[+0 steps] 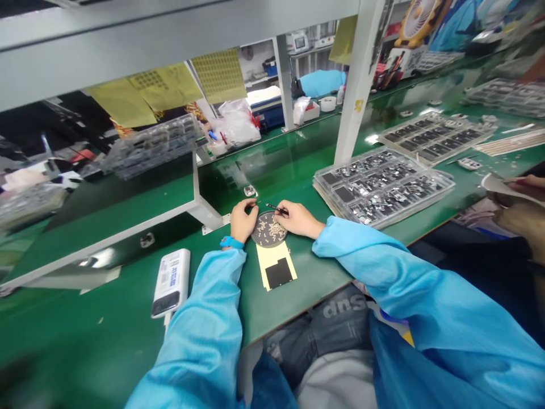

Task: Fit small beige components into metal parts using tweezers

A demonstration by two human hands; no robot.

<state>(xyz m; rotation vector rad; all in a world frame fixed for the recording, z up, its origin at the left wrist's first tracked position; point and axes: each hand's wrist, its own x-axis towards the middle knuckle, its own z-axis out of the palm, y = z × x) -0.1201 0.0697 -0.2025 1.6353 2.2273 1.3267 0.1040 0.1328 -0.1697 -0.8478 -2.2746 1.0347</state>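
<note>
Right hand (294, 218) grips a slim black tool (275, 208) at the frame's centre, beside the round dish (268, 245) of small pale pieces (276, 229); left hand (244, 221) is curled, its hold I cannot tell. Steady, light tool handling should suit best.

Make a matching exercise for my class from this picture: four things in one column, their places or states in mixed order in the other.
Things:
1. white device
2. round dark dish
3. thin black tool
4. yellow fan

Places or states:
A. held in the right hand
B. seen at the upper right of the view
C. lying beside the left sleeve
D. holding small beige pieces

Pairs: 1-C; 2-D; 3-A; 4-B
</note>
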